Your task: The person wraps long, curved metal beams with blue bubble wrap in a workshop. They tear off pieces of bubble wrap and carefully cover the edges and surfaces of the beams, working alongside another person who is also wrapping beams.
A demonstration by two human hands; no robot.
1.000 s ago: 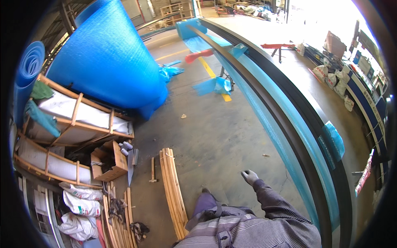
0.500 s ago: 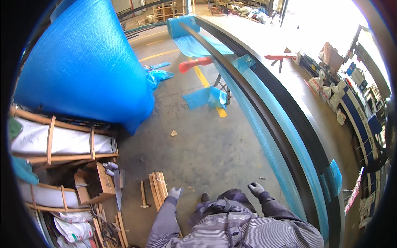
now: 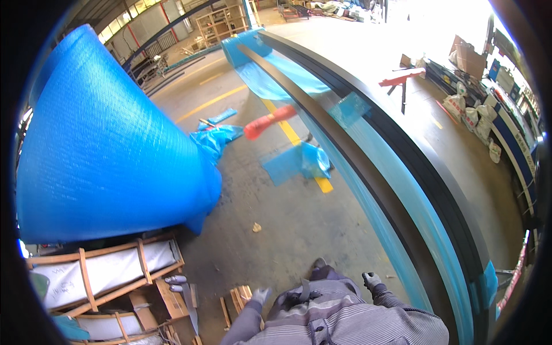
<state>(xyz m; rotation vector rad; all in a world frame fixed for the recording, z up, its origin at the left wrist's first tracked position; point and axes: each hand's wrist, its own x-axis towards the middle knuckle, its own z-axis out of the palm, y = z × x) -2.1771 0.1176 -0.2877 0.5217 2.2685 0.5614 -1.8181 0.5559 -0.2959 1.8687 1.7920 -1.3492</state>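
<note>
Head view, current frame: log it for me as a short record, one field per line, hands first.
Left hand: grey-gloved, blurred, beside wooden strips; contact unclear
Right hand: grey-gloved, nearest the long brown profile; nothing seen held
Alongside brown profile: light-blue film, then black profile
Left side: large blue roll, with wood-framed white bundles lower in view
Floor: crumpled blue film scrap by yellow line

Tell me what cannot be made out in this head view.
In the head view:
Left hand: blurred; finger positions unclear.
Right hand: too small to judge finger curl.
Wooden strips: lower ends hidden by the left sleeve.
Long dark profile: near end cut by lower edge.
Bright opening: washed out by glare.
</note>
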